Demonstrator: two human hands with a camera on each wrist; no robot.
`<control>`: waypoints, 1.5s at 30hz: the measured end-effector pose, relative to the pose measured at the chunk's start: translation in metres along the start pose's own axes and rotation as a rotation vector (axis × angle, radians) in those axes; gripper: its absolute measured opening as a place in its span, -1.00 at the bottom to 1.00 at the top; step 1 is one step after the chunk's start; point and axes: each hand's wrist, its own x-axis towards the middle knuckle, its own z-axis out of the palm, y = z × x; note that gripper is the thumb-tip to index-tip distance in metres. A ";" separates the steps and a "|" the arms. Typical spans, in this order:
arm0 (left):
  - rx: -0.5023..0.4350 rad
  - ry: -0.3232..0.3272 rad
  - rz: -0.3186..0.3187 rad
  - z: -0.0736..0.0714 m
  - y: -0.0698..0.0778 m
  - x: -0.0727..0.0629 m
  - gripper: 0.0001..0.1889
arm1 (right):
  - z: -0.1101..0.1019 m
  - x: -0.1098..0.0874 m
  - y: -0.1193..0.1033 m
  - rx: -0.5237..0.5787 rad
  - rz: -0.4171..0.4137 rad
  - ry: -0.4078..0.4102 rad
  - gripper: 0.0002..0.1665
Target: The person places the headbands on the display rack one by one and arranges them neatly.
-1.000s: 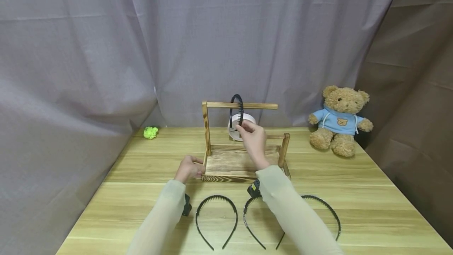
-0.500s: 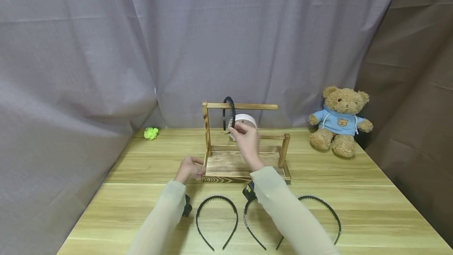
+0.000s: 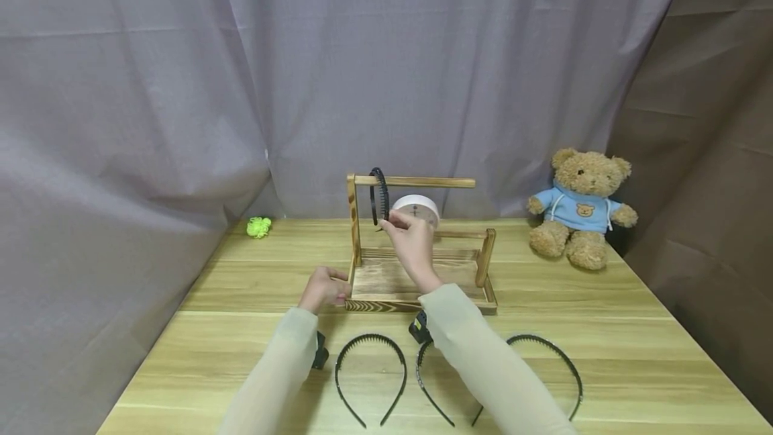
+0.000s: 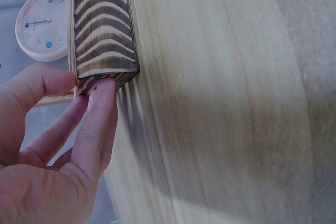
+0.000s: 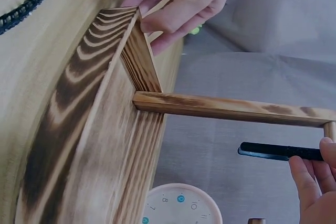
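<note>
A black toothed headband loops over the upper bar of a wooden rack, near its left post. My right hand pinches the headband's lower front end between thumb and fingers. In the right wrist view the headband shows edge-on below the bar. My left hand grips the front left corner of the rack's tray. The left wrist view shows thumb and fingertips on that striped corner.
Three more black headbands lie on the table in front: one at left, one in the middle and one at right, the last two partly under my right sleeve. A round clock stands behind the rack. A teddy bear and bright green item sit farther back.
My right hand has slid the headband leftward along the upper bar, toward the left post. The left hand has stayed on the rack's corner.
</note>
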 end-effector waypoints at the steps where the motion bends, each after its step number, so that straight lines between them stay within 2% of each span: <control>1: -0.003 0.000 -0.003 0.000 0.000 0.000 -0.60 | 0.000 0.000 -0.001 -0.002 0.000 -0.001 -0.73; 9: 0.005 0.004 -0.006 0.003 0.000 0.000 -0.61 | 0.007 0.000 -0.009 -0.057 0.003 -0.071 -0.83; 15: 0.013 0.009 -0.008 0.003 0.000 0.000 -0.62 | 0.014 -0.004 -0.011 -0.142 -0.007 -0.071 -0.89; 20: 0.020 0.001 -0.011 0.003 0.000 -0.001 -0.62 | 0.015 -0.005 -0.011 -0.151 -0.008 -0.079 -0.90; 23: 0.028 0.004 -0.008 0.003 0.000 -0.001 -0.62 | 0.013 -0.006 -0.011 -0.133 0.003 -0.092 -0.86; 29: 0.033 0.005 -0.013 0.004 0.000 -0.001 -0.62 | 0.002 -0.009 -0.010 -0.117 0.045 -0.122 -0.47; 31: 0.028 0.003 -0.015 0.004 0.000 -0.001 -0.62 | -0.002 -0.009 -0.010 -0.122 0.059 -0.130 -0.40; 39: 0.027 0.015 -0.019 0.002 0.002 -0.002 -0.60 | -0.019 -0.013 -0.012 -0.084 0.065 -0.166 -0.50; 45: 0.023 0.010 -0.013 0.002 0.002 -0.003 -0.61 | -0.028 -0.023 -0.009 -0.056 0.102 -0.195 -0.53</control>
